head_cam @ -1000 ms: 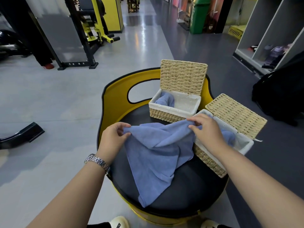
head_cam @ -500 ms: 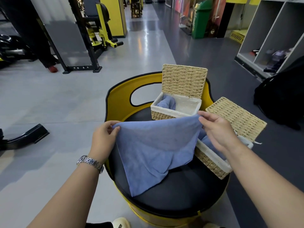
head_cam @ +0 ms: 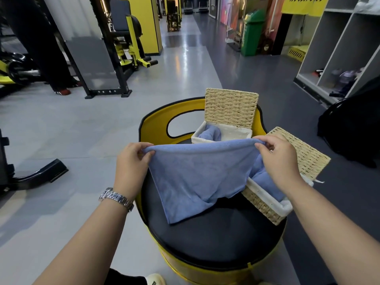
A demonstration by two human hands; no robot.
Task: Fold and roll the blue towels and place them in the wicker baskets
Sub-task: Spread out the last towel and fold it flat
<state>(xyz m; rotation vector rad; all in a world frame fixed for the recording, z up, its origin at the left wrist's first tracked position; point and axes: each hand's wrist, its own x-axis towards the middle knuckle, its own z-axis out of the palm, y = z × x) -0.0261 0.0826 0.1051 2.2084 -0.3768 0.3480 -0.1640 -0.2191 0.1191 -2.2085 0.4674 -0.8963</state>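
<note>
A blue towel [head_cam: 195, 177] hangs spread above the black seat of a yellow chair [head_cam: 216, 239]. My left hand [head_cam: 131, 161] pinches its upper left corner and my right hand [head_cam: 279, 159] pinches its upper right corner, stretching the top edge taut. The towel's lower end drapes onto the seat. Two wicker baskets with open lids stand on the seat: the far basket [head_cam: 242, 133] holds a blue towel [head_cam: 211, 133], and the right basket [head_cam: 265, 204] holds another blue towel [head_cam: 265, 177], partly hidden by my right hand.
The chair's yellow backrest [head_cam: 156, 124] rises behind the baskets. Gym machines [head_cam: 123, 48] and a person's legs [head_cam: 47, 58] stand at the far left. Grey shelving [head_cam: 339, 48] and a black bag [head_cam: 353, 124] are on the right. A black machine foot [head_cam: 39, 173] lies on the left floor.
Both hands have lifted the towel off the seat and pulled its top edge straight between them. The towel has gone from bunched to spread and hanging.
</note>
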